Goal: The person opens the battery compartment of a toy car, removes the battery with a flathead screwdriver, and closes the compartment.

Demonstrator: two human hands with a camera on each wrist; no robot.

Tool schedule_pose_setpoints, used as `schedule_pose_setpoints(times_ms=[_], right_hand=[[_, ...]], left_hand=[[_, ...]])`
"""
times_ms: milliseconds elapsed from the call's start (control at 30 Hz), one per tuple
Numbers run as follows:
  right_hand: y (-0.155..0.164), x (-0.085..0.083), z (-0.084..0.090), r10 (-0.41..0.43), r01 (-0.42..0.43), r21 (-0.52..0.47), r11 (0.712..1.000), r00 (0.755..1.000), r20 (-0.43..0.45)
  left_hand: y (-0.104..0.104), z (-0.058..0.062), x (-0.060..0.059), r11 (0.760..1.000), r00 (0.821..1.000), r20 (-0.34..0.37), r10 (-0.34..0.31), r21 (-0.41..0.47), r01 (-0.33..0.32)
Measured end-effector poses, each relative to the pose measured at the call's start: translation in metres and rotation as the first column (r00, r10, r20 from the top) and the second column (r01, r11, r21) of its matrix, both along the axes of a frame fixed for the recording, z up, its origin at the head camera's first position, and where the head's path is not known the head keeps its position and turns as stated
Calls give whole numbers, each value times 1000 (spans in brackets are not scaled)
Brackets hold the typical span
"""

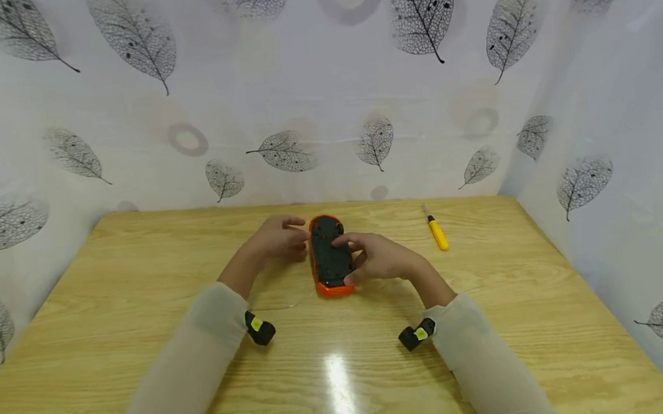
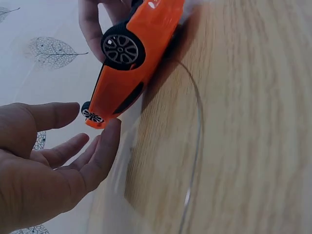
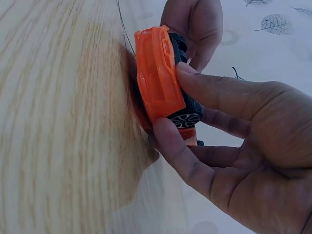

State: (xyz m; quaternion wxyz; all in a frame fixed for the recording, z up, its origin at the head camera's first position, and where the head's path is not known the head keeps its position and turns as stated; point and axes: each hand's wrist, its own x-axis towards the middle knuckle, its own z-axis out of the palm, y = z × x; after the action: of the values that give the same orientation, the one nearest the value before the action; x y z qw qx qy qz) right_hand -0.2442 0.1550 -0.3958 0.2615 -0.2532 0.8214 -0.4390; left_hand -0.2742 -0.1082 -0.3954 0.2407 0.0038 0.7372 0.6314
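Right grip [image 1: 380, 256] has the orange toy car [image 1: 331, 256] pinched, thumb at its nearer end and a finger laid over the black underside. Left grip [image 1: 278, 238] is loose, fingers bent around the far end without a hold that I can make out; from my feed I cannot tell whether the fingertips touch.

I have the car just right of centre in the head view, upside down, its length running up the frame. In the left wrist view I see a spoked wheel [image 2: 121, 48] facing me near the top, with the orange body beside it. Whether the car lies flat on the counter [image 1: 554, 319] or is raised a little, I cannot say.

A thin wire [image 2: 198, 141] curves along the wood; in my head view it shows faintly at the car's lower left. Farther off, right of centre, a screwdriver [image 1: 437, 233] with a yellow handle lies on the counter, shaft toward the top of the frame. Pale sleeves [image 1: 183, 371] come in from the lower left and lower right, each with a black wrist camera [image 1: 260, 329]. Leaf-printed sheeting [image 1: 308, 77] fills my upper frame.
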Motion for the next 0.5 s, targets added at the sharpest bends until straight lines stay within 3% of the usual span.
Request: schedule_pose_setpoints(times_ms=[233,500], right_hand=[[-1,2,3,0,0,-3,1000,1000,-1],[-1,2,3,-11,11,7,1000,1000,15]], left_hand=[[3,-3,13,998,999,5,-38,41,38],[9,-5,17,997,1000,10,-30,65,29]])
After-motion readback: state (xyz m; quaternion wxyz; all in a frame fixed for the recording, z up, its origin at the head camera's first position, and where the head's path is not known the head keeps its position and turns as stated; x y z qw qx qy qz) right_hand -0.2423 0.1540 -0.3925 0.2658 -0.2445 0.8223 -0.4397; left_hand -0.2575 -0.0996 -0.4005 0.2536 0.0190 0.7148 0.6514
